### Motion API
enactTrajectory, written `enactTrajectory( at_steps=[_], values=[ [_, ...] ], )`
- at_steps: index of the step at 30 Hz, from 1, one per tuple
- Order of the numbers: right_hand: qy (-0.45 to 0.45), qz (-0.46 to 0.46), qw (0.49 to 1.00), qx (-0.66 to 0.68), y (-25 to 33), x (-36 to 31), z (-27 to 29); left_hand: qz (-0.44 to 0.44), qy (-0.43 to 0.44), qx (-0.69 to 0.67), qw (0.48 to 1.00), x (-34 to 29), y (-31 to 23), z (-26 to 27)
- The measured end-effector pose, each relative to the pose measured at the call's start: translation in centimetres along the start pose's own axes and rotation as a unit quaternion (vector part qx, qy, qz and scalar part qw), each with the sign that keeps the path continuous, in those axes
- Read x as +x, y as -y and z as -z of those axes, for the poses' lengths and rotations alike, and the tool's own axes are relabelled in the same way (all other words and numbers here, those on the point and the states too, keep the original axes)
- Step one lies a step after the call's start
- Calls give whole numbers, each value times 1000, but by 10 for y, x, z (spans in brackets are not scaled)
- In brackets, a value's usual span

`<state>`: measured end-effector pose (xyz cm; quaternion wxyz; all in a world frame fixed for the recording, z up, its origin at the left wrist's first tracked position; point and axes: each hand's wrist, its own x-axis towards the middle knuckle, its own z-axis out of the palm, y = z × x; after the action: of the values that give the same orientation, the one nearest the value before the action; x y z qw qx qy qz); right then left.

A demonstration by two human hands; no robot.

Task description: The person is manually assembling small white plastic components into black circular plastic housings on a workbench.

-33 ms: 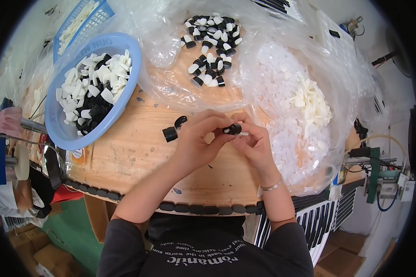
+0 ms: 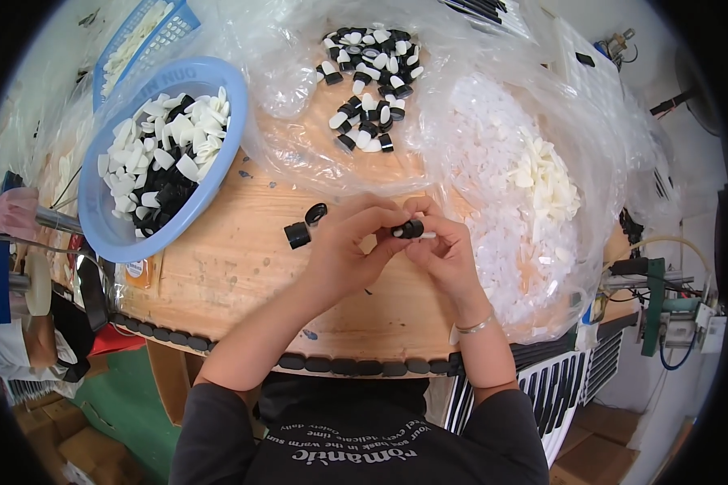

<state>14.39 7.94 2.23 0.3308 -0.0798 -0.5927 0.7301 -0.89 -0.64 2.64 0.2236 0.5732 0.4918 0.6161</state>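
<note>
Between my two hands, above the wooden table, is a small black cylindrical cap [image 2: 410, 229] with a narrow white piece [image 2: 428, 235] sticking out to its right. My left hand [image 2: 352, 238] is closed, its thumb and forefinger pinching the cap from the left. From the right, my right hand [image 2: 442, 245] pinches at the white piece, with its fingertips against the cap. Just left of my left hand, two loose black caps [image 2: 297, 235] lie on the tabletop, one partly behind the hand.
A blue basin [image 2: 236, 129] of white and black pieces stands at left, with a blue basket [image 2: 188, 18] behind it. Black caps with white inserts [image 2: 372, 61] are heaped at the far middle. Clear plastic sheeting at right holds many white pieces [image 2: 546, 190]. Black pads [image 2: 344, 367] line the near edge.
The black cap has turned slightly between my fingertips. Both arms and everything on the table stay in place.
</note>
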Motion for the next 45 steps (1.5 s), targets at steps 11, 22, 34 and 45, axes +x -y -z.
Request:
enactTrajectory(
  at_steps=[11, 22, 34, 45],
  values=[
    [-102, 15, 993, -61, 2, -2, -10, 77, -13, -94, 993, -2, 1, -9],
    [-61, 119, 961, -243, 6, -4, -3, 152, 52, -245, 956, 1, 7, 0],
    [-172, 98, 963, -185, 10, -7, -11, 186, 18, -298, 936, 1, 5, -9],
    [-197, 115, 938, -262, 16, -9, -14, 136, -3, -256, 957, -6, 4, -12]
  ],
)
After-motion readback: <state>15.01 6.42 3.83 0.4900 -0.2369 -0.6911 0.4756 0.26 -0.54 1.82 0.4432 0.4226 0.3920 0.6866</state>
